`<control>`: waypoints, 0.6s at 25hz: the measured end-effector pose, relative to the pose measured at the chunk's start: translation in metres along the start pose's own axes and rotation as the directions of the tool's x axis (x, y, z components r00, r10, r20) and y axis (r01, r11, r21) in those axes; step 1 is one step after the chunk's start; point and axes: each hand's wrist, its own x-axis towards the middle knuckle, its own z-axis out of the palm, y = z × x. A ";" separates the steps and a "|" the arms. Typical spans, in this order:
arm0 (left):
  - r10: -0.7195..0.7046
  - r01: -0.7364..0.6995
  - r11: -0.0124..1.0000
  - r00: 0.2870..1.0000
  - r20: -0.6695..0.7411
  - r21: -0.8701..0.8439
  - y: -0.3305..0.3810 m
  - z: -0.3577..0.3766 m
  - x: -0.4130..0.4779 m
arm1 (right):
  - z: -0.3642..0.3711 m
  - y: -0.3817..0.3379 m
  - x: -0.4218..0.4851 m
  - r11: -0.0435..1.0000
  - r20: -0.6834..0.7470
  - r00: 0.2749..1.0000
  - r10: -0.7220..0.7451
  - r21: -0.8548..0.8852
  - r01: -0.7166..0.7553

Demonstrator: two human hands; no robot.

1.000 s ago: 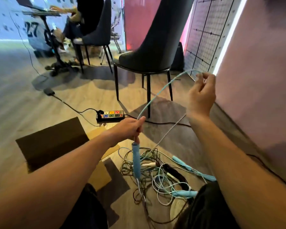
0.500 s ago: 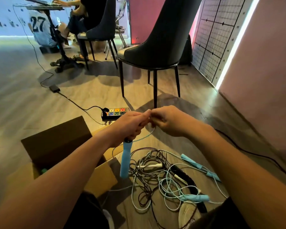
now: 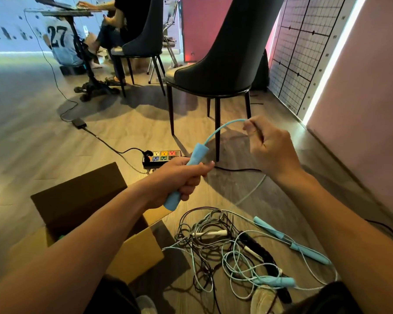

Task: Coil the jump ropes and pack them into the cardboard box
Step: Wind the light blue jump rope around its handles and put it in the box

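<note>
Wood-look plank flooring (image 3: 32, 137) is running across the room, catching pale light at the far left. A dark upholstered chair (image 3: 222, 64) is standing on thin black legs, with a second chair (image 3: 143, 39) sitting behind it. A pink wall (image 3: 361, 109) is closing off the right side, and a bright light strip (image 3: 327, 64) is glowing beside a gridded panel (image 3: 297, 53). A multicoloured power strip (image 3: 161, 156) is lying on the floor, its black cable (image 3: 104, 142) trailing away left.

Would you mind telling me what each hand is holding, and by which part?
The left hand grips a blue jump rope handle around its middle; the right hand pinches that rope's cord a little way above the handle.
</note>
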 end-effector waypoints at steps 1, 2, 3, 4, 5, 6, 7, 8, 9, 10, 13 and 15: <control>-0.004 0.018 0.986 0.996 0.084 -0.167 0.003 0.000 -0.002 | 0.002 0.001 -0.003 0.999 0.068 0.996 0.050 0.002 -0.051; 0.032 0.031 0.932 0.986 0.166 -0.362 0.008 0.000 -0.004 | 0.004 0.000 -0.006 0.996 0.163 0.983 0.089 0.013 -0.093; 0.102 0.038 0.837 0.970 0.223 -0.547 0.013 0.000 -0.007 | 0.007 -0.004 -0.011 0.992 0.290 0.950 0.115 0.018 -0.125; 0.181 0.022 0.718 0.959 0.218 -0.695 0.016 0.000 -0.008 | 0.010 -0.009 -0.015 0.988 0.443 0.887 0.132 0.014 -0.154; 0.237 -0.024 0.595 0.960 0.147 -0.803 0.018 -0.001 -0.008 | 0.014 -0.014 -0.019 0.983 0.588 0.795 0.149 -0.003 -0.182; 0.261 -0.099 0.468 0.965 0.031 -0.878 0.020 -0.003 -0.007 | 0.018 -0.017 -0.022 0.977 0.703 0.691 0.168 -0.024 -0.212; 0.256 -0.189 0.341 0.961 -0.102 -0.921 0.022 -0.005 -0.006 | 0.022 -0.019 -0.025 0.971 0.781 0.597 0.184 -0.049 -0.236; 0.232 -0.287 0.235 0.944 -0.233 -0.929 0.024 -0.009 -0.005 | 0.023 -0.020 -0.028 0.967 0.834 0.517 0.190 -0.067 -0.248; 0.196 -0.386 0.172 0.915 -0.352 -0.906 0.023 -0.016 -0.004 | 0.023 -0.020 -0.029 0.969 0.871 0.458 0.176 -0.072 -0.237; 0.161 -0.470 0.155 0.880 -0.447 -0.869 0.021 -0.025 -0.002 | 0.021 -0.022 -0.030 0.977 0.890 0.431 0.145 -0.061 -0.203; 0.066 -0.624 0.301 0.768 -0.637 -0.721 0.010 -0.055 0.002 | 0.003 -0.026 -0.021 0.988 0.857 0.515 0.000 0.080 -0.133; 0.066 -0.671 0.442 0.687 -0.724 -0.595 -0.001 -0.072 0.005 | -0.013 -0.027 -0.013 0.973 0.794 0.601 -0.091 0.201 -0.118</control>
